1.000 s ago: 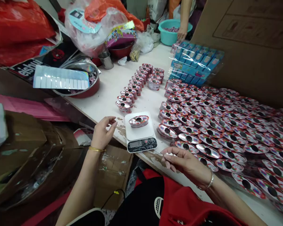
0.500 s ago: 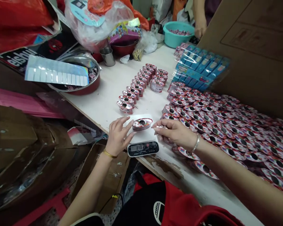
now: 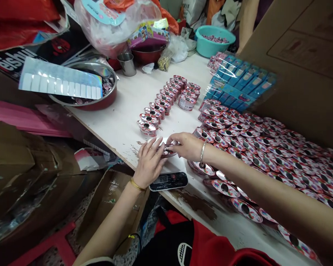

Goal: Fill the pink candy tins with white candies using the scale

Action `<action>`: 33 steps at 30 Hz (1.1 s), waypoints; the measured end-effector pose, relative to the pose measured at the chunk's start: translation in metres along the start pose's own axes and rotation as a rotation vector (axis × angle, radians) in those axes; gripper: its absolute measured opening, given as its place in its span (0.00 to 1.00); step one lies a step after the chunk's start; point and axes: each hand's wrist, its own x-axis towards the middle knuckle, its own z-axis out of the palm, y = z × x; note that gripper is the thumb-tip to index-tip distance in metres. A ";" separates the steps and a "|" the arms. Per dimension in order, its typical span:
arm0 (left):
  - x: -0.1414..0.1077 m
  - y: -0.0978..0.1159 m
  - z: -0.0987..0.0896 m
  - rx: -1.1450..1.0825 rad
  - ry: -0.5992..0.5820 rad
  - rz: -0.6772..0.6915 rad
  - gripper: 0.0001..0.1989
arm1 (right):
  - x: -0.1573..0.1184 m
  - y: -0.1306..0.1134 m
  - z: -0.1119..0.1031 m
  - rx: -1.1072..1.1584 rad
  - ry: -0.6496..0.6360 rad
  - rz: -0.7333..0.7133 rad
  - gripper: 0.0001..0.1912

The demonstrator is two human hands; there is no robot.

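Observation:
A flat oval pack with a red, white and pink printed top [image 3: 170, 152] rests on the white plate of a small digital scale [image 3: 168, 181]. My left hand [image 3: 150, 159] holds the pack's left end, with its fingers on the far side and its thumb on the near side. Over the pack's middle, my right hand [image 3: 186, 146] has its thumb and fingers pinched together at the hole; what they hold is too small to make out. Both hands hide much of the pack. The scale's display is lit and seems to read 84.8.
Matching packs stand in rows [image 3: 156, 107] beyond the scale and crowd the table's right side [image 3: 261, 155]. Blue packaged boxes [image 3: 240, 83] lean behind them. A metal bowl [image 3: 111, 96], steel cup [image 3: 127, 64] and turquoise basin [image 3: 214, 42] stand farther back. Another person's arm [image 3: 246, 26] shows.
My right hand has moved left from beside the scale to the middle of the pack. My left hand has closed in on the pack's left end. The view has shifted slightly.

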 end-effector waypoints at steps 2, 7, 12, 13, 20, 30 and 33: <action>-0.001 0.000 0.001 -0.003 0.000 0.001 0.28 | 0.001 0.001 0.000 0.020 0.011 -0.004 0.06; 0.000 -0.001 -0.002 0.008 0.025 0.000 0.30 | -0.009 0.009 -0.008 0.469 -0.008 0.117 0.04; -0.005 -0.015 -0.019 -0.020 0.249 -0.161 0.24 | -0.042 0.033 -0.021 0.924 0.091 0.193 0.07; -0.008 -0.018 -0.022 -0.021 0.285 -0.197 0.22 | -0.050 0.038 -0.022 0.963 0.116 0.213 0.07; -0.018 -0.028 -0.034 -0.038 0.329 -0.278 0.19 | -0.093 0.058 -0.018 1.000 0.141 0.273 0.12; -0.007 -0.008 -0.023 -0.080 0.244 -0.105 0.17 | -0.096 0.048 -0.001 1.025 0.030 0.222 0.13; -0.004 -0.005 -0.020 -0.059 0.191 -0.080 0.18 | -0.094 0.045 0.003 1.032 0.008 0.223 0.14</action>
